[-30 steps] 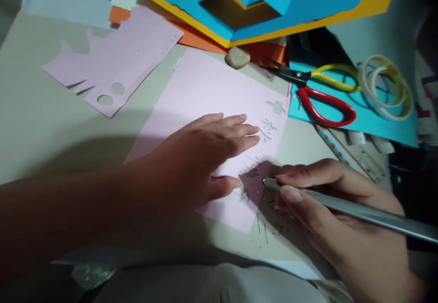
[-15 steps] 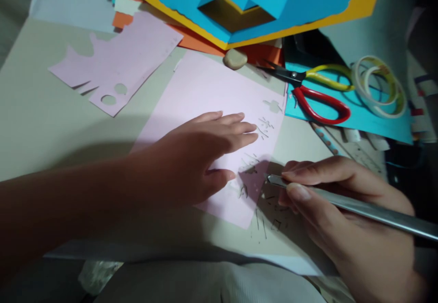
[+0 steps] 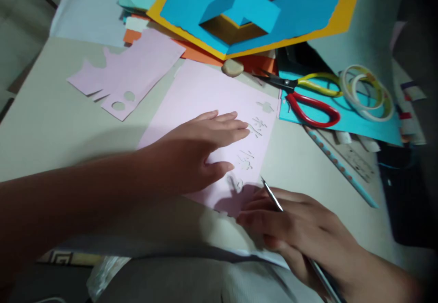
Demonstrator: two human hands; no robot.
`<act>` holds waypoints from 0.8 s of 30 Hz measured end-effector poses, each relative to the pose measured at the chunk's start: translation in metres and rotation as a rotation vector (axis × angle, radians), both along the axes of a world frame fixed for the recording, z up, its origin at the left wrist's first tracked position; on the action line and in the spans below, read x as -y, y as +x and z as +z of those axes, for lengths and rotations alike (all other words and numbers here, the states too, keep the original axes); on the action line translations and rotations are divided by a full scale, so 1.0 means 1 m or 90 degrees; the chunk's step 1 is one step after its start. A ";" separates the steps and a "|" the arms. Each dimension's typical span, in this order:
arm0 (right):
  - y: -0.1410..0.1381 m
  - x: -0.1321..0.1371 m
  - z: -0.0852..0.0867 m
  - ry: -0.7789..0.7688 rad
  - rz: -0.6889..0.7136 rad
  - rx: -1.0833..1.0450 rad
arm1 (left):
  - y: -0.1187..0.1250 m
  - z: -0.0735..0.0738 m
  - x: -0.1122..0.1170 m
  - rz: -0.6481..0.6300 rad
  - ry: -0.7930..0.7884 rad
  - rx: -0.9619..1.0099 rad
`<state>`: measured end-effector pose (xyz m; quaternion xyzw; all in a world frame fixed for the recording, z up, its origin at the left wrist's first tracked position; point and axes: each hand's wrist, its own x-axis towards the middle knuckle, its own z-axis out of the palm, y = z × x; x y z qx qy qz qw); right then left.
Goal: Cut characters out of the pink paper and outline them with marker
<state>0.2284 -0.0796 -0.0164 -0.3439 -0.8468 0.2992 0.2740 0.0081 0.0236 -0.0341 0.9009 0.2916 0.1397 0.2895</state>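
My left hand lies flat with fingers outstretched on a pale pink sheet of paper. Along the sheet's right side run cut-out characters and a small leaf-like cut-out. My right hand is at the sheet's lower right corner, its fingertips low over the edge. A slim metal craft knife is held in it, passing between the fingers, with the tip pointing up and away from me. Beneath the right hand the table surface is hidden.
A cut-up pink scrap lies at the left. Beyond the sheet are a blue-and-yellow pop-up card and a stone. To the right lie scissors, tape rolls and a light-blue pencil. The table edge is near me.
My right hand has moved left and toward me, turning palm down with the knife. Small dark bits beside the sheet no longer show there. My left hand stays on the paper; the view has shifted slightly.
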 end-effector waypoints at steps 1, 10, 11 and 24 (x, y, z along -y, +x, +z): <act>0.001 0.001 -0.001 0.013 0.016 -0.011 | 0.000 0.000 0.000 0.003 0.005 0.003; -0.013 0.004 -0.003 0.301 -0.054 0.157 | -0.004 0.000 -0.007 0.003 -0.012 0.038; -0.013 0.006 -0.003 0.318 -0.051 0.172 | -0.005 0.000 -0.007 0.002 -0.014 0.049; -0.021 0.023 0.004 0.440 -0.019 0.337 | -0.016 0.015 -0.015 -0.105 -0.013 0.005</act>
